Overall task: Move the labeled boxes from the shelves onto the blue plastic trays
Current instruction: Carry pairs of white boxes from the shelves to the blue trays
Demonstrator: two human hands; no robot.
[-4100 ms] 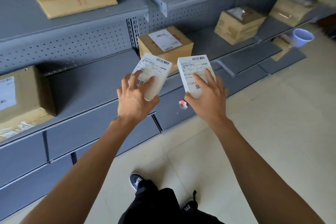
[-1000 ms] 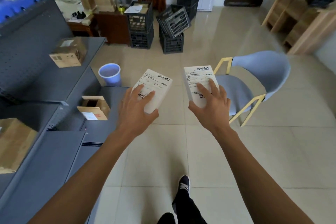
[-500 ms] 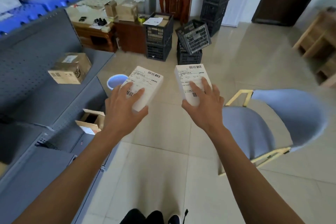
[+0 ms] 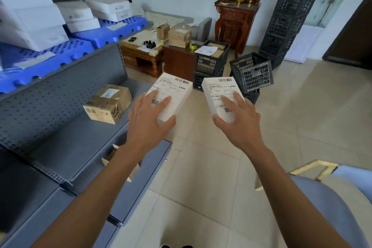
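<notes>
Up-left of the left hand (image 4: 149, 119) and right hand (image 4: 239, 125), each gripping a white labelled cardboard box (image 4: 171, 94) (image 4: 220, 94), blue plastic trays (image 4: 112, 30) are waiting; carrying underway, placing next.

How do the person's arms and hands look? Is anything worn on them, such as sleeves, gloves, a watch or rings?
Both arms are bare along all their visible length: no sleeves show. The left hand and the right hand wear no gloves. No watch, bracelet or band shows at either wrist, and no ring shows on the visible fingers. No markings are visible on the arms.
</notes>
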